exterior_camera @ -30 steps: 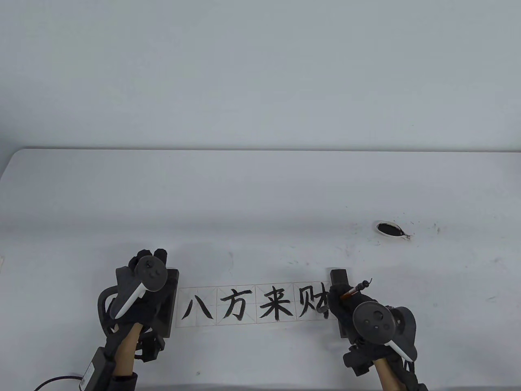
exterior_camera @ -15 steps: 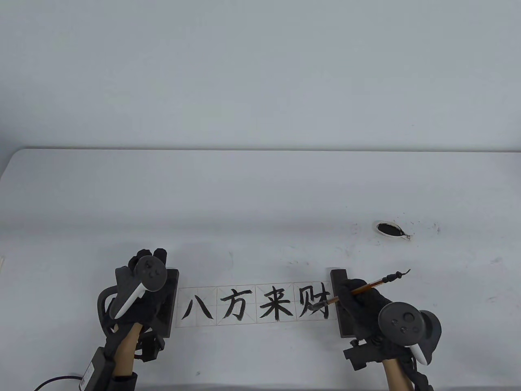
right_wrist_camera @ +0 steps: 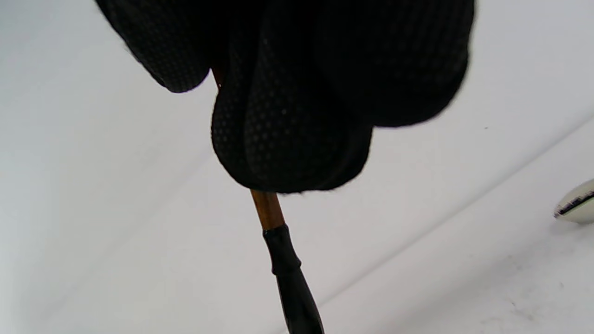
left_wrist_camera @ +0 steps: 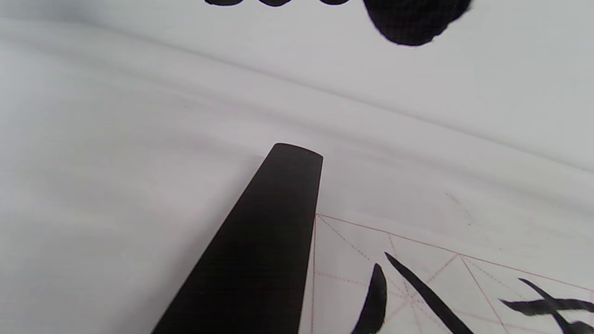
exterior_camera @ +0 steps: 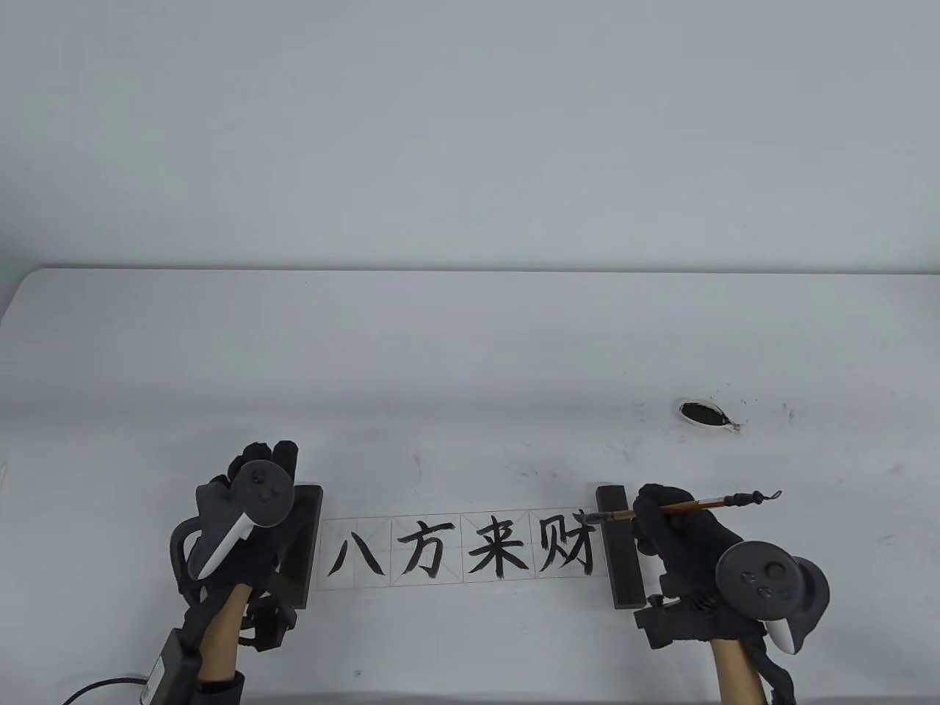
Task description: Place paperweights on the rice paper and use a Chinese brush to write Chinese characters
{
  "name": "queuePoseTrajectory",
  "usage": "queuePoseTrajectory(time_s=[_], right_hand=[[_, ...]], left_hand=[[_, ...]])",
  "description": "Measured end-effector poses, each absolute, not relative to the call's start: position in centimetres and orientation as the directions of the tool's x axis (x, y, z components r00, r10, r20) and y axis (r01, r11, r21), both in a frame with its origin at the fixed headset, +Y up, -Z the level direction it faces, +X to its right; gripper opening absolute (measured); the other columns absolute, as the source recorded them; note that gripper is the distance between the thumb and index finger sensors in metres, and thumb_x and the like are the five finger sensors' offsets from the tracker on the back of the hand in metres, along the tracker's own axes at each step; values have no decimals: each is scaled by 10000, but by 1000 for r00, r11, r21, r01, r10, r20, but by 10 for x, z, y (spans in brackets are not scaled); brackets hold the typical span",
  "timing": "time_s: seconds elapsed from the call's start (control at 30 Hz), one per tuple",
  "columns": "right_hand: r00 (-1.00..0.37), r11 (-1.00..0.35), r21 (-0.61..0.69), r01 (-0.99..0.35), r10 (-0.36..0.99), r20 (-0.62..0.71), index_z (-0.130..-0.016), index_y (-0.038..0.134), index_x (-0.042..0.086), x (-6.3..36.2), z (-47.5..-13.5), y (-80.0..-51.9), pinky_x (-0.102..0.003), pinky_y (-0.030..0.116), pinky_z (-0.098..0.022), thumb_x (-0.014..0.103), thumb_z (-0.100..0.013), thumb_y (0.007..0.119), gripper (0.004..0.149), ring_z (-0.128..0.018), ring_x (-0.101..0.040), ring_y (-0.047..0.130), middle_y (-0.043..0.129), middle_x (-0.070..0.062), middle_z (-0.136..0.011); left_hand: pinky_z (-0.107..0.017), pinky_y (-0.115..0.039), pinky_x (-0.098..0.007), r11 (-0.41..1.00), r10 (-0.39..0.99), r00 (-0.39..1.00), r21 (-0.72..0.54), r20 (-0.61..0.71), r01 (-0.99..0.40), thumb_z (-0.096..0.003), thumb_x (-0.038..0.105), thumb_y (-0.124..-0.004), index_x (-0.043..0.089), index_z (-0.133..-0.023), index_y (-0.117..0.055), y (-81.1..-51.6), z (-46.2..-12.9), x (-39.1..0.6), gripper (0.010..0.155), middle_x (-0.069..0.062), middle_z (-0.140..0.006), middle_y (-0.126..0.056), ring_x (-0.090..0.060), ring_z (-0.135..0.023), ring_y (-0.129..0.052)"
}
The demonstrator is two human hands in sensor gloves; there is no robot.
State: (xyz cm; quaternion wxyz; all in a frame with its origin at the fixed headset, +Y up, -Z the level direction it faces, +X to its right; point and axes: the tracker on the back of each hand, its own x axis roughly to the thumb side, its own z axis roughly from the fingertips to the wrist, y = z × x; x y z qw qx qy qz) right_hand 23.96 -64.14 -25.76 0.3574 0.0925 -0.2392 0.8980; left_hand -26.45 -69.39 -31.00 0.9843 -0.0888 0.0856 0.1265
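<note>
A strip of rice paper (exterior_camera: 463,552) with four black characters lies near the table's front edge. A dark paperweight (exterior_camera: 307,547) holds down its left end and another paperweight (exterior_camera: 620,558) its right end. My left hand (exterior_camera: 270,461) lies over the left paperweight (left_wrist_camera: 260,250) with its fingers straight, the fingertips (left_wrist_camera: 413,23) past the weight's far end. My right hand (exterior_camera: 653,514) grips the brown brush (exterior_camera: 694,505), which lies almost level, its black tip (exterior_camera: 593,518) above the right paperweight's far end. In the right wrist view my fingers (right_wrist_camera: 287,116) wrap the brush shaft (right_wrist_camera: 268,211).
A small white ink dish (exterior_camera: 703,413) with black ink sits behind and to the right of the paper, also at the right wrist view's edge (right_wrist_camera: 577,204). Ink specks dot the table around it. A cable (exterior_camera: 103,687) runs off at the front left.
My right hand has moved right and lifted the brush off the last character, tipping it from steep to almost level. The left hand has shifted slightly.
</note>
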Motion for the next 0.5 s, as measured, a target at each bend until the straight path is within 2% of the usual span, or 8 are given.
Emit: queuePoseTrajectory(time_s=[0.1,0.27,0.5], right_hand=[[-750,-623,-417,-662,556,360,-771,864,5,249,-253,-628,-293,892,-226,368,-512,778,454,-322,-192,1049,1040,-109,-496],[-904,-718,-550,-427,317,288,-828,843,48,253,-248,-610,-294,894,-252,350,-509,782,443,-363,-189,1050,1032,-120,-541],[-969,-780,-580,-233,135,208,-907,781,92,250,-253,-602,-309,888,-272,281,-525,770,427,-397,-204,1041,1013,-133,-597]], left_hand=[[-858,-136,-501,958,229,955,-133,-189,-256,-551,541,-573,383,-1191,-130,-691,-309,-264,793,-56,-1284,-132,-344,-1214,-200],[-858,-135,-501,957,238,956,-127,-173,-262,-552,541,-572,382,-1191,-129,-690,-309,-263,794,-54,-1284,-129,-347,-1213,-196],[-858,-137,-502,958,241,957,-117,-162,-261,-551,541,-573,382,-1191,-129,-690,-309,-263,795,-55,-1284,-132,-348,-1213,-202]])
